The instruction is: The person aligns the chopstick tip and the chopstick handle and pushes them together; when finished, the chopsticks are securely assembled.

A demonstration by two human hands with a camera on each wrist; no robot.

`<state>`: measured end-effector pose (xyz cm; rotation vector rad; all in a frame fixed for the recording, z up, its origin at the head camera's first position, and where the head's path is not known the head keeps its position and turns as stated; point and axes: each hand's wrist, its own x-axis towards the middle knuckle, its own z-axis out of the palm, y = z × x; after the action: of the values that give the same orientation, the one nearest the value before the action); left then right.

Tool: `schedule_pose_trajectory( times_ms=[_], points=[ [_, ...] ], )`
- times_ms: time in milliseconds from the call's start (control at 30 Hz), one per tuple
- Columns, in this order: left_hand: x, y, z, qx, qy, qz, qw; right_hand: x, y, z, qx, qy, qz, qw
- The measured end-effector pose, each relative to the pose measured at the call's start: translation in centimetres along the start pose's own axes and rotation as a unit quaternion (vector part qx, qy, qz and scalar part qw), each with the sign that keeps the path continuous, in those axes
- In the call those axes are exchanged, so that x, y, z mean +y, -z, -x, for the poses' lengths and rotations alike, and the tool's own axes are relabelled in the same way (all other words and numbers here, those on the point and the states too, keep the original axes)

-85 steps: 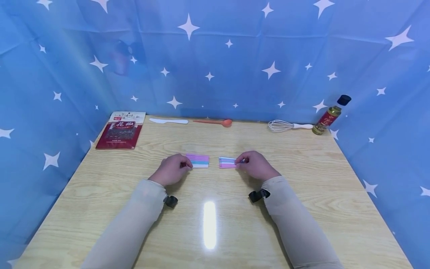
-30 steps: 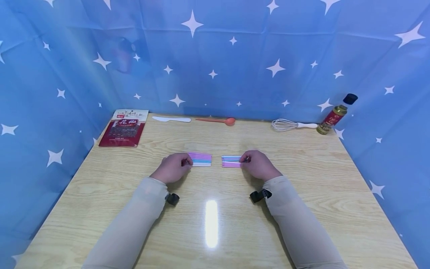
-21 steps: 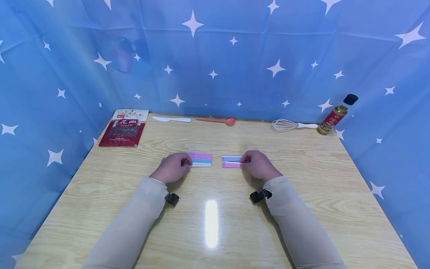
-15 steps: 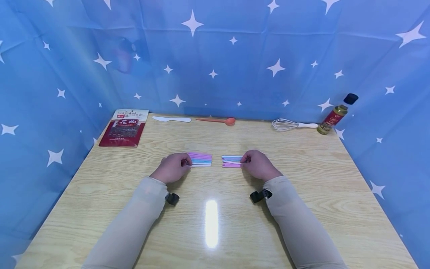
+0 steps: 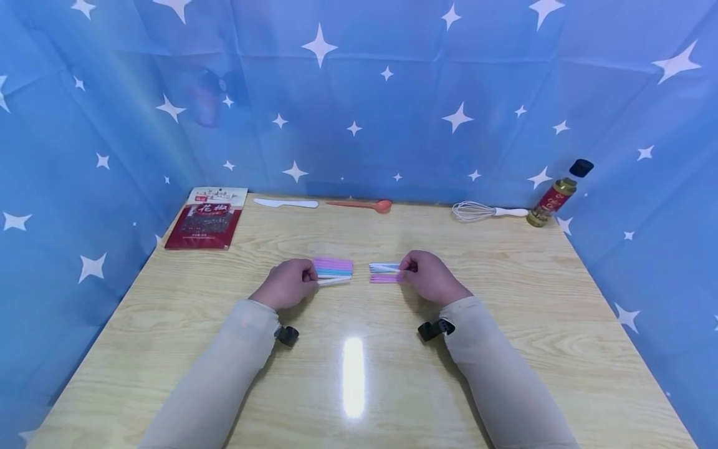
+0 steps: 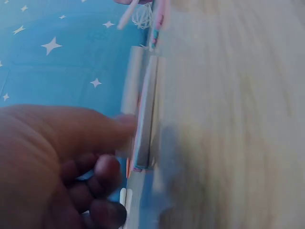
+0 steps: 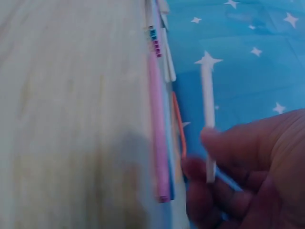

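Note:
Two flat rows of thin coloured sticks lie end to end on the table. The left row point(image 5: 333, 265) shows pink, purple, teal and white. White, blue and pink show in the right row point(image 5: 384, 279). My left hand point(image 5: 288, 284) is at the left row's outer end, pinching a white stick point(image 6: 133, 81) that stands angled off the row. My right hand point(image 5: 429, 275) pinches another white stick point(image 7: 208, 90) between thumb and fingertips, raised above its row in the right wrist view. The far ends of both rows are partly hidden by the fingers.
Along the back edge lie a red spice packet point(image 5: 205, 219), a white plastic knife point(image 5: 286, 203), an orange spoon point(image 5: 381, 206) and a whisk point(image 5: 477, 211). An oil bottle point(image 5: 552, 198) stands at the back right. A blue star-patterned curtain point(image 5: 359, 93) surrounds the table.
The right hand's white stick has risen and moved toward the row's far side, leaving a gap among the sticks. The left hand's white stick has swung away from its row at the near side.

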<state>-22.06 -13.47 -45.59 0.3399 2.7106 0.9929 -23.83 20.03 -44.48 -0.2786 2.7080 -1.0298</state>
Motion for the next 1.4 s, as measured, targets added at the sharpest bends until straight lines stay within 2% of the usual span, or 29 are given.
schedule_pose_trajectory(
  times_ms=[200, 300, 467, 667, 767, 1400],
  points=[
    [0.07, -0.14, -0.04, 0.037, -0.052, 0.068, 0.9957, -0.09, 0.14, 0.19, 0.018, 0.062, -0.078, 0.995],
    [0.19, -0.15, 0.01, 0.052, -0.07, 0.084, 0.9926, -0.08, 0.12, 0.15, 0.021, 0.075, -0.115, 0.99],
    [0.48, -0.18, 0.17, 0.076, -0.089, 0.12, 0.9859, -0.38, -0.03, 0.28, 0.035, 0.089, -0.147, 0.985],
    [0.65, -0.28, 0.17, 0.098, -0.11, 0.16, 0.976, -0.51, -0.14, 0.34, 0.042, 0.103, -0.15, 0.982],
    [0.61, -0.34, 0.09, 0.101, -0.115, 0.168, 0.9738, -0.61, -0.12, 0.41, 0.045, 0.107, -0.149, 0.982],
    [0.85, -0.54, 0.31, 0.102, -0.117, 0.182, 0.9711, -0.64, -0.07, 0.6, 0.049, 0.115, -0.138, 0.983]
  ],
)
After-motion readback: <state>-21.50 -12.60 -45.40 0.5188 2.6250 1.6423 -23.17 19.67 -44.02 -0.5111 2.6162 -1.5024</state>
